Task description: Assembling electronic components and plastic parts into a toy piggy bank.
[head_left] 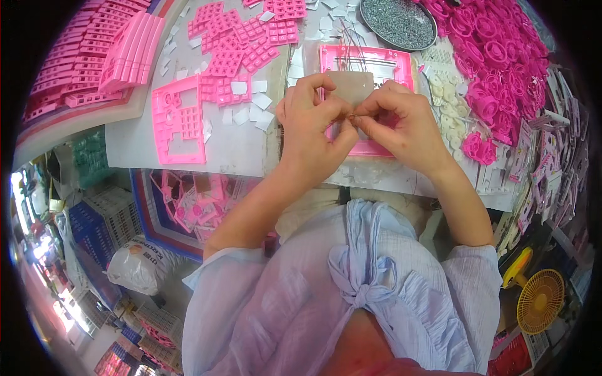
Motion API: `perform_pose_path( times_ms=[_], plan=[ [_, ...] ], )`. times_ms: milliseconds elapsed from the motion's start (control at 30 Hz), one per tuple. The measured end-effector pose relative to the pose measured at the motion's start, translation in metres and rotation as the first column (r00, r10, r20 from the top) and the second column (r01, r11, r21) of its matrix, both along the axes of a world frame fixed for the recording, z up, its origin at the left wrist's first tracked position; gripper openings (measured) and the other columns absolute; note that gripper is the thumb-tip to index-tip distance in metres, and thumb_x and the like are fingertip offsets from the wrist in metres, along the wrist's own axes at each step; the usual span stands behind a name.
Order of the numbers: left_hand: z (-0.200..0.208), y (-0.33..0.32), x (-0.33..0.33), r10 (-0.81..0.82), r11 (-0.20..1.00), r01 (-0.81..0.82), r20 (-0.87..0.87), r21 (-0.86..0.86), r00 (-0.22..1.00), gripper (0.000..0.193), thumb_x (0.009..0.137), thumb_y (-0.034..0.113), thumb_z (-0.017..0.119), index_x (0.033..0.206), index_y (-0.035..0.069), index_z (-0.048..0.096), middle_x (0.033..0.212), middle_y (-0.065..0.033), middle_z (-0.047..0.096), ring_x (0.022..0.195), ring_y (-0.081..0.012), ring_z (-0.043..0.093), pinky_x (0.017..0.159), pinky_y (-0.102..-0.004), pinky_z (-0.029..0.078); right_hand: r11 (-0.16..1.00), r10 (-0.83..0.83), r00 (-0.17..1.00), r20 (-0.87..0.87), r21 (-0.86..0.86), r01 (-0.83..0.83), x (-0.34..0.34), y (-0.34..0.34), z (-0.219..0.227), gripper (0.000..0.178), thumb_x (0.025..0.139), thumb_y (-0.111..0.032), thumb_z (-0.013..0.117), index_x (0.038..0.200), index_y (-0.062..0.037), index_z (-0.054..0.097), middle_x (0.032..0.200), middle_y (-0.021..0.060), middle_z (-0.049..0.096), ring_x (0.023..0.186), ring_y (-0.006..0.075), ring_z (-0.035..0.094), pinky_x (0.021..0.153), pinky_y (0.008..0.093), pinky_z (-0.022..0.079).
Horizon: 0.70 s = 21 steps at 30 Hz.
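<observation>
My left hand (316, 125) and my right hand (404, 125) meet fingertip to fingertip over the worktable. Both are closed in a pinch on a thin wire (355, 115), whose ends are mostly hidden by my fingers. Just beyond my fingertips is a flat beige-brown board (351, 86), with several thin wires (352, 50) standing up behind it. Beneath the board and my hands lies a pink rectangular plastic housing (401, 61), partly covered by them. Left of my left hand, an open pink plastic frame (179, 122) with cutouts lies on the table.
Pink keypad pieces (232, 56) and white paper squares (260, 103) spread across the far left. Stacked pink housings (128, 53) stand beyond. A round tray of small screws (399, 24), white discs (446, 94) and heaped pink rings (489, 56) lie right. A yellow fan (540, 301) stands lower right.
</observation>
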<state>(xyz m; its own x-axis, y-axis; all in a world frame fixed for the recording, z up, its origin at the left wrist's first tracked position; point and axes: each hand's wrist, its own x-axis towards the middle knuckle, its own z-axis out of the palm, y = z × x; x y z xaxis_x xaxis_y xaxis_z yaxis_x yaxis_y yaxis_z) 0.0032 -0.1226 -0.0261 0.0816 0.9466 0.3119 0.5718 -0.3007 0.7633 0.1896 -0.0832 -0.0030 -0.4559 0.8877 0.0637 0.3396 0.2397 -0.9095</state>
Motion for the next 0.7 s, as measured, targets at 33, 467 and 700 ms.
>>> perform_pose_path(
  times_ms=[33,467,700],
  plan=[
    [0.0013,0.0008,0.0003,0.005,0.998,-0.002,-0.055,0.060,0.998,0.017,0.068,0.006,0.071,0.084,0.006,0.069,0.112,-0.0129,0.056,0.088,-0.0234,0.053,0.077,-0.0367,0.043,1.000,-0.006,1.000,0.001,-0.008,0.006,0.0005,0.0001,-0.0007,0.012,0.078,-0.012,0.073,0.085,-0.0029,0.071,0.070,0.0062,0.062,0.067,0.0172,0.058,0.060,0.0307,0.047],
    [-0.0017,-0.0034,-0.0076,0.008,0.999,-0.008,0.014,-0.038,1.000,0.018,0.067,0.013,0.075,0.084,0.017,0.071,0.115,-0.0033,0.055,0.088,-0.0169,0.049,0.090,-0.0408,0.027,0.998,-0.038,0.999,-0.004,-0.057,0.038,0.0014,0.0013,0.0011,0.013,0.080,-0.014,0.074,0.086,-0.0026,0.071,0.071,0.0048,0.060,0.062,0.0124,0.054,0.057,0.0282,0.044],
    [-0.0040,-0.0031,-0.0096,-0.006,0.999,0.008,0.038,-0.049,0.999,0.018,0.068,0.013,0.074,0.084,0.018,0.071,0.113,-0.0027,0.055,0.088,-0.0162,0.049,0.089,-0.0405,0.028,0.997,-0.028,0.999,-0.023,-0.078,0.026,0.0002,0.0013,-0.0027,0.014,0.080,-0.015,0.074,0.087,-0.0025,0.071,0.072,0.0047,0.061,0.062,0.0128,0.054,0.057,0.0284,0.045]
  ],
)
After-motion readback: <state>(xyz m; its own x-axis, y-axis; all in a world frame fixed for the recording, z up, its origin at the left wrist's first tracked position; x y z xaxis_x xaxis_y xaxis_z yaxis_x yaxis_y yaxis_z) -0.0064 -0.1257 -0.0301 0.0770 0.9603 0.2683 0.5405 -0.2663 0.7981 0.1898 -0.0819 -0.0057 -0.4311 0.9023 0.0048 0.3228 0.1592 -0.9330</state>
